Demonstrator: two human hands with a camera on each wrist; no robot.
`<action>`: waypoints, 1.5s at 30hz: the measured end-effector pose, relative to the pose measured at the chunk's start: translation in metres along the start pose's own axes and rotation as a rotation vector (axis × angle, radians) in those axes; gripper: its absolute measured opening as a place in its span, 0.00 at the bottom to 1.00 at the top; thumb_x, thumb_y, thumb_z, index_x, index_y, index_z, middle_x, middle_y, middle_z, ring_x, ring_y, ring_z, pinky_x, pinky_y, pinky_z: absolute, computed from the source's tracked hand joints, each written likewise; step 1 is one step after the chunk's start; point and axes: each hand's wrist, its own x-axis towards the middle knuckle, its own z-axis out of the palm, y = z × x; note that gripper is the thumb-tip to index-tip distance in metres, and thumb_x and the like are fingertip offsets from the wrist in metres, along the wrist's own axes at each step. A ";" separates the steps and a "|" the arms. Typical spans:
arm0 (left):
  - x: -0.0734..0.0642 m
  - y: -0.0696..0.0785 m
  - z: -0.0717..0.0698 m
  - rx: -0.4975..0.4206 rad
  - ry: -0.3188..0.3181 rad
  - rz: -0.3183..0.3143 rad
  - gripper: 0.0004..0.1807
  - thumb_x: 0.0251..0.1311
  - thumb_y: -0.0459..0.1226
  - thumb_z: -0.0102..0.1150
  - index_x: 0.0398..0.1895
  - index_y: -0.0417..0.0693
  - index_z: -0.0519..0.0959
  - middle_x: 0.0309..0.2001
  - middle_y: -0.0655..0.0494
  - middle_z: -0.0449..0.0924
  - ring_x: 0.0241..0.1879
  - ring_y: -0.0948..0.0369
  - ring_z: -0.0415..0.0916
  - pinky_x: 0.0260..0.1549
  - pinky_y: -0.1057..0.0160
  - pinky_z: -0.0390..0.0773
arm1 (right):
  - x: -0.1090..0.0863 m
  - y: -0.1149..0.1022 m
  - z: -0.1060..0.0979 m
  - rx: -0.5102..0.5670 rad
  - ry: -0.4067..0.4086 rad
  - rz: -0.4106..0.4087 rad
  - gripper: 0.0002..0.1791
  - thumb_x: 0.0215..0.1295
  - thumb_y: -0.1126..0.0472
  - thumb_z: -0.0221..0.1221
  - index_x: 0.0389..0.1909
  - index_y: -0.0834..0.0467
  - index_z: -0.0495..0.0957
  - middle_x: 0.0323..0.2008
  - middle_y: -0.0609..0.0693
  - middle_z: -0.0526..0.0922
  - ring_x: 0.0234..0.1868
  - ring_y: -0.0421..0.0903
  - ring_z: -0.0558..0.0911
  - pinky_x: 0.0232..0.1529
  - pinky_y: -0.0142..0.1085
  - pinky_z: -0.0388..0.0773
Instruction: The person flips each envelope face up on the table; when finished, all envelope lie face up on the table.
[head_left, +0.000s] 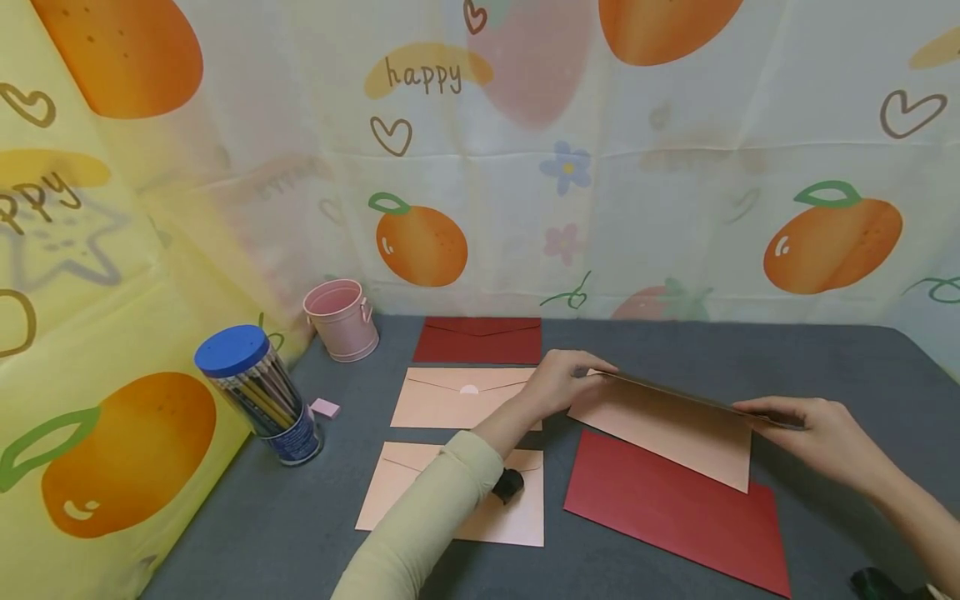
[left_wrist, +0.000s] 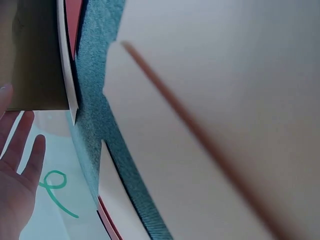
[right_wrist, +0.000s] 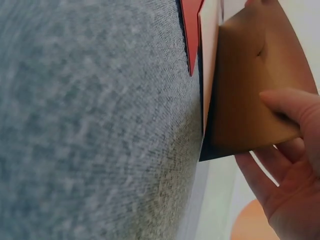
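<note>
My left hand (head_left: pixel 564 382) and right hand (head_left: pixel 832 429) hold a brown envelope (right_wrist: pixel 245 105) by its two ends. It is tilted nearly edge-on in the head view and slightly bowed in the right wrist view. The right thumb lies on its face, with the fingers behind it. At the left end, the left thumb and fingers pinch its edge. Directly beneath is a pale pink envelope (head_left: pixel 675 429), which overlaps a larger red envelope (head_left: pixel 675 508) on the table. The brown one shades part of the pink one.
Left of these, a dark red envelope (head_left: pixel 480 342) and two pink envelopes (head_left: pixel 438 408) lie in a column, the nearest partly under my left sleeve. Farther left stand a blue-lidded pencil jar (head_left: pixel 262 396) and a pink bucket (head_left: pixel 343 325), with a small pink block (head_left: pixel 325 407) between.
</note>
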 end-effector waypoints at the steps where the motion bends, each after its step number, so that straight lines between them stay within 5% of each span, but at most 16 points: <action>1: 0.000 0.000 0.000 -0.008 0.009 0.000 0.12 0.64 0.36 0.62 0.49 0.53 0.86 0.46 0.61 0.85 0.50 0.68 0.78 0.49 0.72 0.73 | 0.001 0.000 0.000 0.000 0.012 -0.002 0.15 0.60 0.64 0.66 0.48 0.48 0.85 0.42 0.38 0.86 0.43 0.20 0.77 0.34 0.22 0.75; 6: -0.002 -0.002 -0.002 -0.101 0.063 -0.029 0.11 0.63 0.33 0.62 0.47 0.51 0.86 0.44 0.58 0.86 0.45 0.69 0.79 0.39 0.71 0.76 | 0.007 -0.003 0.002 -0.025 0.098 -0.006 0.14 0.59 0.65 0.67 0.45 0.48 0.86 0.40 0.37 0.86 0.39 0.19 0.77 0.33 0.20 0.73; 12: -0.003 -0.003 -0.008 -0.222 0.156 -0.043 0.09 0.62 0.33 0.63 0.44 0.48 0.87 0.42 0.57 0.86 0.46 0.67 0.80 0.49 0.67 0.77 | 0.016 -0.008 0.002 -0.025 0.176 0.014 0.12 0.58 0.65 0.68 0.43 0.52 0.86 0.36 0.40 0.86 0.35 0.20 0.76 0.31 0.21 0.73; 20: -0.009 -0.004 -0.016 -0.391 0.231 -0.182 0.09 0.59 0.35 0.67 0.42 0.44 0.85 0.40 0.54 0.85 0.43 0.63 0.81 0.42 0.68 0.78 | 0.026 -0.018 0.002 0.029 0.170 0.141 0.13 0.61 0.54 0.67 0.44 0.57 0.84 0.32 0.43 0.86 0.30 0.27 0.76 0.27 0.29 0.71; 32: -0.018 -0.007 -0.020 -0.672 0.296 -0.349 0.16 0.58 0.37 0.68 0.49 0.42 0.82 0.40 0.54 0.81 0.39 0.63 0.79 0.38 0.63 0.81 | 0.040 -0.031 0.007 0.323 0.068 0.293 0.24 0.67 0.44 0.60 0.57 0.54 0.75 0.42 0.35 0.85 0.45 0.26 0.75 0.43 0.32 0.72; 37: -0.017 -0.006 -0.021 -0.752 0.327 -0.430 0.19 0.57 0.37 0.69 0.51 0.43 0.81 0.41 0.55 0.81 0.38 0.63 0.79 0.37 0.62 0.82 | 0.048 -0.029 0.011 0.490 0.038 0.307 0.22 0.68 0.48 0.59 0.59 0.52 0.72 0.41 0.33 0.84 0.43 0.29 0.80 0.42 0.27 0.76; 45: -0.013 -0.006 -0.021 -0.869 0.387 -0.535 0.18 0.58 0.37 0.67 0.52 0.43 0.81 0.41 0.54 0.84 0.35 0.64 0.81 0.40 0.63 0.81 | 0.055 -0.024 0.016 0.808 -0.040 0.327 0.24 0.70 0.57 0.59 0.63 0.53 0.64 0.43 0.34 0.83 0.44 0.35 0.82 0.42 0.33 0.80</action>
